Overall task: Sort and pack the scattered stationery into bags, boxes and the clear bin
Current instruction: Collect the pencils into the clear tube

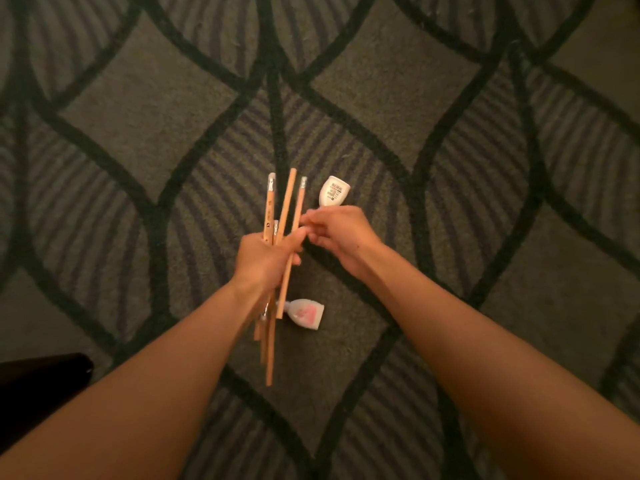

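Note:
My left hand point(265, 259) grips a loose bundle of several wooden pencils point(284, 206), held over the carpet with their eraser ends pointing away from me. My right hand point(337, 232) is right beside it, its fingertips pinching one pencil of the bundle near the middle. A small white bottle with a printed label point(333, 191) lies on the carpet just beyond my right hand. A second small white bottle with a pink label point(306, 314) lies on the carpet below my left hand, partly hidden by the pencils.
Patterned grey-green carpet point(149, 126) fills the view. A dark object point(41, 382) juts in at the lower left edge. No bag, box or bin is in view.

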The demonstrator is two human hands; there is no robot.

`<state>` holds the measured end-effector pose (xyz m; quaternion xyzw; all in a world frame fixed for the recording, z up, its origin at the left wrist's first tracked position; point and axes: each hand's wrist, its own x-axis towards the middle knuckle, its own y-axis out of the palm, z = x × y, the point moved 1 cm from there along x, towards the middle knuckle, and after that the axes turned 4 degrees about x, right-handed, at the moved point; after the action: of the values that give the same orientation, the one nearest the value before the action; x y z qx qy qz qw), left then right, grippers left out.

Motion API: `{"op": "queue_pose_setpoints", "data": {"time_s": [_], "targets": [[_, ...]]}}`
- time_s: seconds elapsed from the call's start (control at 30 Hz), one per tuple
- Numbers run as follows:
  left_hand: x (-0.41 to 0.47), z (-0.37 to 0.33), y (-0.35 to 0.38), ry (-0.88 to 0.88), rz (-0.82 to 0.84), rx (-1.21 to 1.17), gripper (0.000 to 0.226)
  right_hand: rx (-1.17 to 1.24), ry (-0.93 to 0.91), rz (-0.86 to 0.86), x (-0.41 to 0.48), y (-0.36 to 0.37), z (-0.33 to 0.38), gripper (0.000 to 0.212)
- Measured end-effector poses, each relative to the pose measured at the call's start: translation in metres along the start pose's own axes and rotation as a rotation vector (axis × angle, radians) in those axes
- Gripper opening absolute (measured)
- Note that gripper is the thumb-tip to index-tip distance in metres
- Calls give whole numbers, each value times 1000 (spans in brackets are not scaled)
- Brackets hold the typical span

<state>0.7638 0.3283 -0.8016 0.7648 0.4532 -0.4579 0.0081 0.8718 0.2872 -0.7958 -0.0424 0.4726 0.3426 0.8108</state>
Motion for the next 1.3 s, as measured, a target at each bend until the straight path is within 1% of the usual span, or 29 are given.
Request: {"op": "queue_pose_setpoints", "data": {"time_s": [0.03,0.07,0.1,0.13,0.17,0.2,0.23,0.27,0.3,0.33,0.37,0.4,0.47,0.53,0.57,0.7,0.73,0.77,0.87,0.97,1.03,1.17,1.23,1.3], "targets": [[3,3,-3,16,-86,45,25,24,16,-53,3,-2,1,17],[5,5,-6,20,-170,65,24,-34,14,-101,6,-5,1,19],[8,9,-10,16,-245,71,23,-210,-8,-121,8,-8,-1,20],[9,11,-13,8,-300,85,24,-498,-55,-106,9,-11,-5,17],[9,14,-16,-7,-340,119,26,-811,-128,-32,8,-13,-13,14],[9,17,-18,-23,-367,162,28,-1081,-209,92,5,-12,-23,13],[9,20,-20,-39,-387,204,29,-1295,-277,221,0,-10,-35,18],[7,23,-22,-61,-398,242,30,-1465,-333,330,-5,-8,-48,28],[6,25,-24,-84,-405,276,31,-1620,-402,395,-9,-6,-61,40],[5,28,-25,-103,-406,298,32,-1759,-486,415,-13,-3,-72,49],[4,29,-25,-115,-404,302,33,-1864,-567,409,-15,-3,-81,53],[3,30,-26,-121,-396,293,34,-1929,-628,391,-17,-5,-88,52],[3,29,-27,-114,-376,263,34,-1948,-692,373,-20,-13,-93,42],[2,27,-26,-104,-357,247,33,-1831,-691,340,-22,-18,-88,32],[1,25,-26,-99,-356,252,33,-1735,-678,287,-22,-18,-84,29],[1,12,-15,-76,-365,263,33,-1307,-542,-119,-9,-16,-47,26],[1,8,-12,-57,-354,265,33,-1293,-553,-178,-3,-16,-37,25],[1,5,-8,-37,-341,262,34,-1346,-576,-186,3,-16,-27,25],[2,-1,-5,8,-320,266,35,-1612,-633,-85,12,-13,-9,32],[4,-5,-6,-13,-332,226,36,-1864,-602,-14,17,-16,-9,31],[5,-8,-5,-34,-332,198,35,-1932,-593,-11,18,-20,-10,30],[4,-11,4,-39,-299,206,36,-1935,-690,-43,20,-32,0,31],[4,-13,10,-37,-286,211,37,-1810,-698,-153,20,-38,8,28],[2,-13,17,-35,-267,216,37,-1667,-661,-299,21,-40,13,31]]}}
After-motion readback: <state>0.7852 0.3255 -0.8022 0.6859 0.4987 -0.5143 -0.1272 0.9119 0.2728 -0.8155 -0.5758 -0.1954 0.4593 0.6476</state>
